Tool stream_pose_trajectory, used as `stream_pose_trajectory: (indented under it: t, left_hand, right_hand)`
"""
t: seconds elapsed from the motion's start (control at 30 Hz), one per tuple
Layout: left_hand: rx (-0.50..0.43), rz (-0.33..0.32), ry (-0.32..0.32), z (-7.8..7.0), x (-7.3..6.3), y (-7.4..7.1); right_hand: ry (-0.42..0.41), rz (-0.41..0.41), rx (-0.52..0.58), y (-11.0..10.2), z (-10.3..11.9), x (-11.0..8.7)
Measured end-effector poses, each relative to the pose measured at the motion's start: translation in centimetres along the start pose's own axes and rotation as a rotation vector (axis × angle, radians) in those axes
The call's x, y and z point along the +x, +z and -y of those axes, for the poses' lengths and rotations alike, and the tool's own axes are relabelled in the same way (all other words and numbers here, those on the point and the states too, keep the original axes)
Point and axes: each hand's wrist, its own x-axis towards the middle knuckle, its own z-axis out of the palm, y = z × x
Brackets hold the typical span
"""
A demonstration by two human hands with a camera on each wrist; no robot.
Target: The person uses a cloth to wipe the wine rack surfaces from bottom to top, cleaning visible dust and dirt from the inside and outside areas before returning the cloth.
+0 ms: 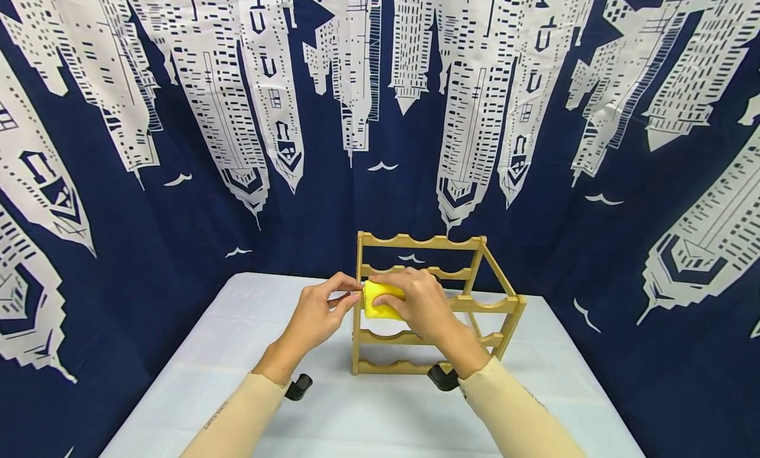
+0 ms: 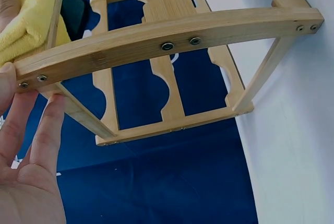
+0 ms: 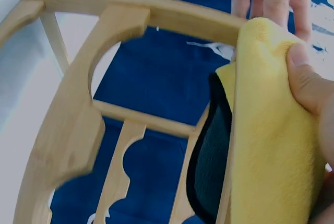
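A light wooden rack (image 1: 512, 304) with scalloped rails stands on the table. My left hand (image 1: 315, 316) pinches its left front corner between thumb and fingers; in the left wrist view, the fingertips (image 2: 56, 104) lie under the end of the screwed side piece (image 2: 130, 38). With my right hand (image 1: 424, 306) I hold a folded yellow cleaning cloth (image 1: 374, 298) over the rack's rail, close to that corner. The right wrist view shows the thumb (image 3: 308, 80) pressing the yellow side (image 3: 271, 130). A dark, black-edged side of the cloth (image 3: 211, 151) hangs behind the rail.
The table (image 1: 225, 352) has a white cover. Behind and beside it hangs a dark blue curtain (image 1: 332, 214) printed with white buildings. Black wrist mounts (image 1: 299, 387) show under both forearms. The rack's lower rails (image 1: 398, 367) run close below the hands.
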Motion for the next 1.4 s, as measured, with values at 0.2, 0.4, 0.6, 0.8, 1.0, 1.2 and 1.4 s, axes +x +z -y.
stream_pose_trajectory:
  t: [0.2, 0.4, 0.6, 0.8, 1.0, 1.2, 1.4]
  left_hand:
    - [0.046, -0.009, 0.032, -0.2, 0.0, 0.0]
    - [0.086, -0.022, 0.135, -0.3, 0.2, 0.6]
    - [0.126, -0.059, 0.187, -0.2, 0.3, 1.0]
    - [0.136, -0.102, 0.216, -0.1, 0.1, 1.2]
    - [0.132, -0.128, 0.229, -0.1, 0.4, 1.0]
    - [0.122, -0.141, 0.228, 0.2, 0.1, 0.9]
    - [0.099, -0.134, 0.221, 0.2, 0.3, 0.9]
  right_hand:
    - [-0.01, 0.071, -0.135, 0.4, 0.8, -0.1]
    - [-0.065, 0.136, -0.311, -0.7, -0.2, -1.3]
    - [-0.158, 0.15, -0.37, -2.5, -1.6, -2.1]
    - [-0.049, 0.168, -0.294, -4.3, -2.6, -3.0]
    - [0.037, 0.104, -0.319, -5.8, -4.5, -5.2]
    - [-0.079, 0.069, -0.37, -6.7, -5.5, -6.3]
    - [0.001, 0.023, -0.306, -8.1, -6.6, -7.4]
